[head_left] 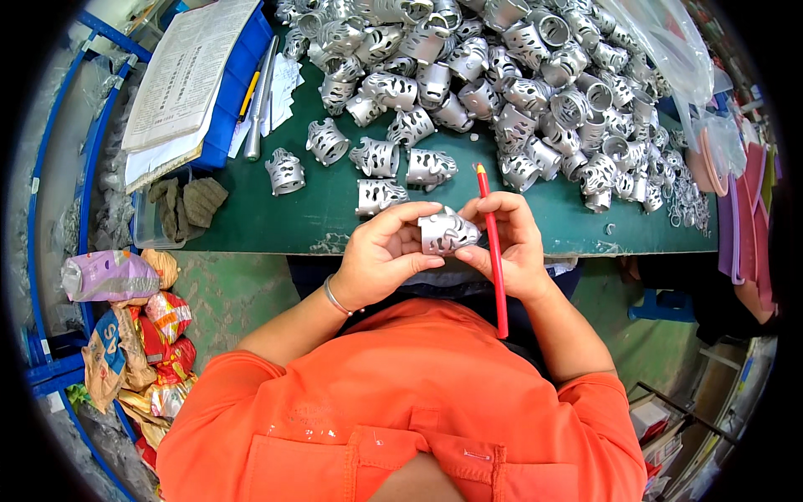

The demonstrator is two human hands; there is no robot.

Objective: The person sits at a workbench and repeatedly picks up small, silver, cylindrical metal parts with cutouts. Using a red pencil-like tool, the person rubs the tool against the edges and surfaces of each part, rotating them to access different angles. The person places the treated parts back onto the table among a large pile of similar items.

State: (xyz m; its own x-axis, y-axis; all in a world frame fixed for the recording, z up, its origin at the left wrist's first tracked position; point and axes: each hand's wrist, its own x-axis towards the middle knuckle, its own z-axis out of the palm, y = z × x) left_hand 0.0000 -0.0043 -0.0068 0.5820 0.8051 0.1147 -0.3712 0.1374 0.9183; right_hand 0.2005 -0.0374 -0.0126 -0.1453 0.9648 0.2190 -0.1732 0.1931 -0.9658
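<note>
A silver metal sleeve (447,232) with curvy cut-outs is held near the table's front edge. My left hand (376,255) pinches its plain rim between thumb and fingers. At its other end, my right hand (520,251) steadies the patterned side with its thumb. A red pencil (493,251) is tucked in the fingers of that same hand, its sharpened tip pointing away from me. Several similar sleeves (375,157) lie loose just beyond my hands, and a large heap of them (535,75) covers the back of the table.
The green table (335,217) carries a blue tray (241,84) topped with printed papers (186,75) at left. Beside it lie a metal rod (261,100) and a yellow pencil (248,96). A clear box (163,219) holds grey cloth (199,203). Small metal rings (682,188) sit at right.
</note>
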